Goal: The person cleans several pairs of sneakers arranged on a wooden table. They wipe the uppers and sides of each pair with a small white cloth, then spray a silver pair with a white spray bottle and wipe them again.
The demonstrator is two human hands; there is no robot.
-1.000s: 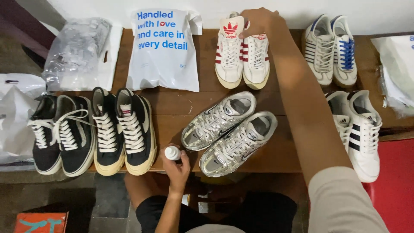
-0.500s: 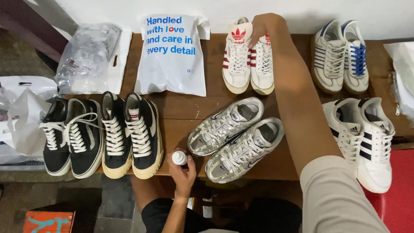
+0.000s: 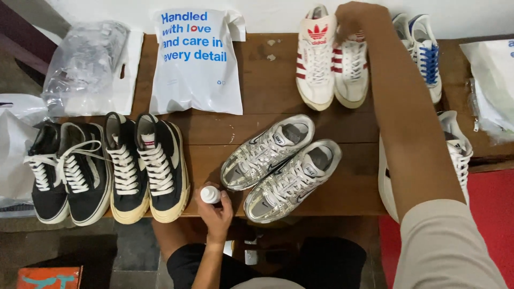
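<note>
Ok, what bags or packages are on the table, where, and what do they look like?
White mailer bag: table's far edge, flat rectangle, blue print.
Clear plastic bag: far left corner, crumpled.
White bags: right edge, partly cut off.
White bag: left edge, beside black sneakers.

A bare strip of tabletop (image 3: 267, 80) is lying open between the white printed bag (image 3: 195, 61) at the far edge and the red-striped white pair (image 3: 332, 67), reaching down to the silver sneakers (image 3: 281, 166). The right forearm is crossing above the right end, blocking the way to the blue-laced pair (image 3: 423, 48) and the black-striped white pair (image 3: 455, 155). Toward the left edge, two dark pairs (image 3: 107, 166) are standing side by side, nearly touching, and are leaving no gap along the near edge.
</note>
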